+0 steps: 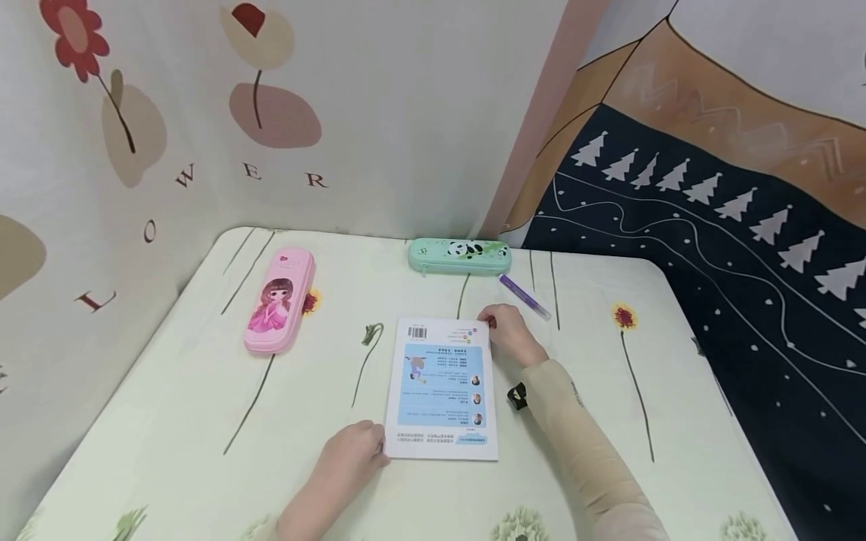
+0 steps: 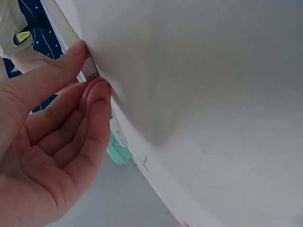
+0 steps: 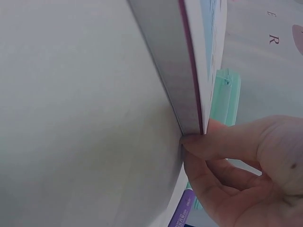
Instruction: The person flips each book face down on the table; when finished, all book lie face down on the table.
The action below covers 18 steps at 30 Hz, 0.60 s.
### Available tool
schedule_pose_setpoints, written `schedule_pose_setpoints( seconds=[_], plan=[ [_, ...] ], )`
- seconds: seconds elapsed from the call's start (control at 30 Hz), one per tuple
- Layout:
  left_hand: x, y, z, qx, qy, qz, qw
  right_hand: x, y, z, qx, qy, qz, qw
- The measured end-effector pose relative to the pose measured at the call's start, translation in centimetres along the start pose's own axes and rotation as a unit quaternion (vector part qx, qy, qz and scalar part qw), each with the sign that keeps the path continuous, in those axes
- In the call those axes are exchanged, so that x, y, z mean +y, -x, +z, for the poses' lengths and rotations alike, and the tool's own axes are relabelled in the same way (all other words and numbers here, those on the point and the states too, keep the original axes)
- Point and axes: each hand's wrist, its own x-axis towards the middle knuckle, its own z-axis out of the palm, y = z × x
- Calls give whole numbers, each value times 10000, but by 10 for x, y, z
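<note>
A thick paper book [image 1: 443, 406] lies flat on the table, white with a pale blue text panel and a barcode at its far left corner; its print is upside down from here. At its near left corner, my left hand [image 1: 352, 451] holds the edge with bent fingers. My right hand [image 1: 509, 334] grips the far right corner. In the right wrist view, the thumb and fingertips [image 3: 194, 144] meet at the corner of the page block. The left wrist view has the thumb [image 2: 71, 59] and curled fingers right at the book's edge.
A pink pencil case [image 1: 280, 300] with a doll picture lies at the left. Behind the book are a mint green panda pencil case [image 1: 460, 256] and a purple marker [image 1: 525, 297]. A flower-patterned cloth covers the table [image 1: 575, 443]; printed curtains [image 1: 406, 113] hang along its back.
</note>
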Motion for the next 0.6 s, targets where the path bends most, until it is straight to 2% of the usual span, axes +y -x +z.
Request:
schedule_pose_setpoints(
  seconds=[0.33,0.4,0.5,0.57,0.6],
  plan=[
    [-2,-2,0,-74,53,2,10000,0,0,3,46,-66,86,9999],
    [-3,-5,-2,-263,177,-60,9995,-1,-1,4,54,-80,135,9999],
    [-8,-12,-10,-782,521,-324,9951,-3,-2,8,64,-88,135,9998],
    [-13,-20,-17,-1062,661,-548,9906,-5,-1,10,96,-45,70,9999],
    [-16,-26,-21,-1105,631,-622,9899,-6,-1,11,114,1,32,9999]
  ],
)
